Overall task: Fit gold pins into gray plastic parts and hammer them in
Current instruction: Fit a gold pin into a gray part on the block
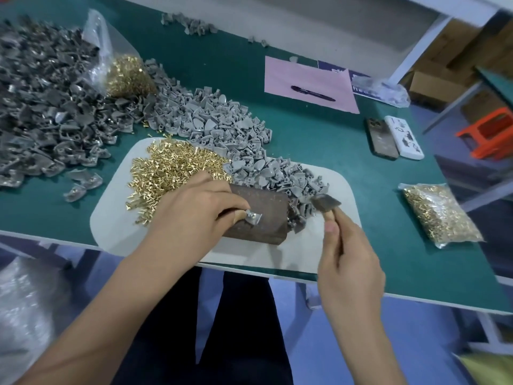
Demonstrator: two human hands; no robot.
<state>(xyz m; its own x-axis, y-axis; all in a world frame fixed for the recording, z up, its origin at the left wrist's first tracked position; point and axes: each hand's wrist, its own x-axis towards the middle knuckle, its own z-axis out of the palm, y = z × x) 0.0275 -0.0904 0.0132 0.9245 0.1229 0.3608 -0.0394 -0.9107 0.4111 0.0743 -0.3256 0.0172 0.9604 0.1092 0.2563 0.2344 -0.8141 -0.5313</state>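
I am looking down at a long worktable with a dark green top and white edge (319, 140). Beneath it lies a smooth blue floor (433, 337). At the upper right, a white metal frame post (416, 48) slants past stacked brown cardboard boxes (441, 65). Near them, beyond the table's right end, stands an orange plastic stool (488, 134). The light is soft, even and indoor.

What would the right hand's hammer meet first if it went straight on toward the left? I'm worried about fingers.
Probably the gray part on the brown block, beside the left hand fingertips; depth is unclear.
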